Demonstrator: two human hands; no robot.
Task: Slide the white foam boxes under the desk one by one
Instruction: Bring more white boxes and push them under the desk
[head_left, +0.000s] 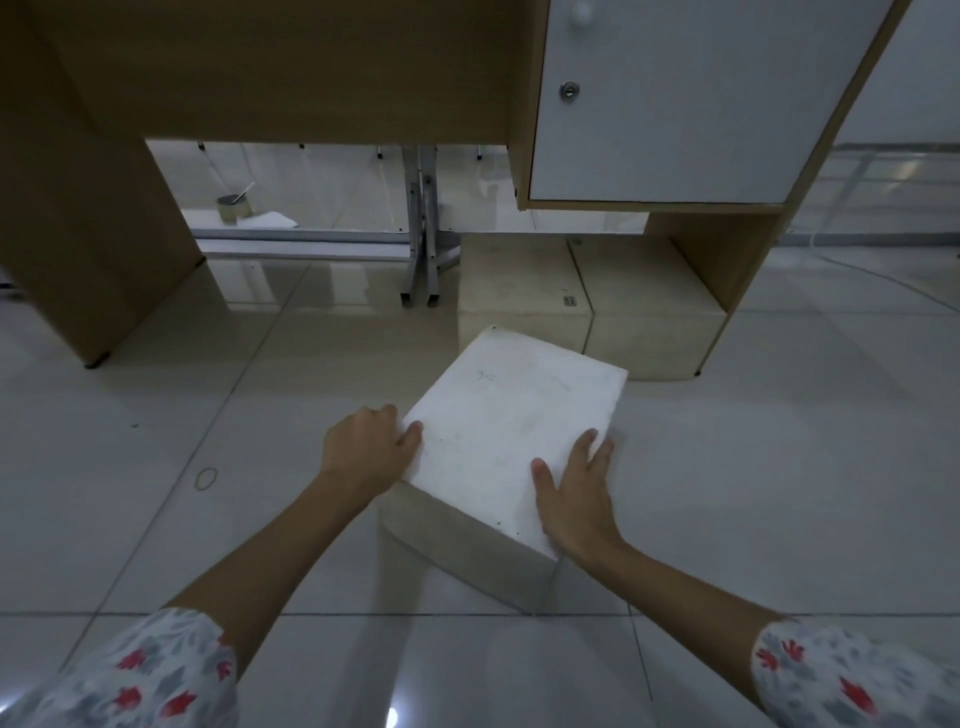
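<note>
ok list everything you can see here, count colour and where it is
foam box in hand: 1, white, on the floor in front of the desk
foam boxes under desk: 2, off-white, side by side below the cabinet
desk: 1, tan wood, top of view
cabinet door: 1, white, right part of desk
rubber band: 1, tan, floor at left
floor: white tiles
left hand: grips the box's left edge
right hand: flat on the box's top

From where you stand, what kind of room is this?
Probably an office or workroom. A wooden desk has a white cabinet door with a lock, the floor is glossy white tile, and metal furniture legs stand beyond the desk. White foam boxes sit under it.
</note>
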